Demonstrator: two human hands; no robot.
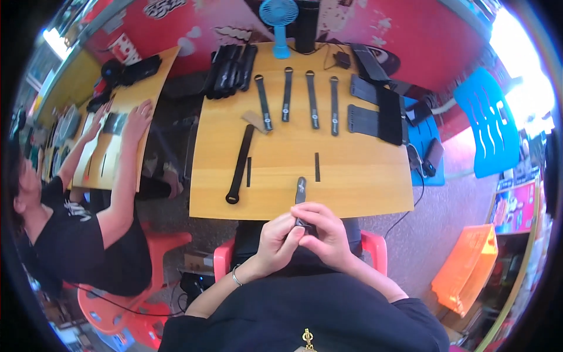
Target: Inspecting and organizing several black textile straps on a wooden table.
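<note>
At the table's near edge my left hand (278, 242) and my right hand (328, 236) meet, fingers pinched together on a dark grey strap (301, 190). Its rounded far end sticks out over the wooden table (363, 188); the part between my fingers is mostly hidden. To the left lies a longer black strap (239, 167), slanted, with a ring-like end toward me. Two thin dark strips (317, 167), which may be slots, show on the tabletop. Farther off, several grey straps with looped ends (312, 101) lie side by side, near a small brown piece (255, 122).
Bundled black straps (229, 70) lie at the back left, a blue fan (280, 26) behind. Grey and black strap pieces (387, 114) lie right, beside a blue chair (487, 123) and a cable. An orange crate (466, 270) stands on the floor; a co-worker (76, 229) sits left.
</note>
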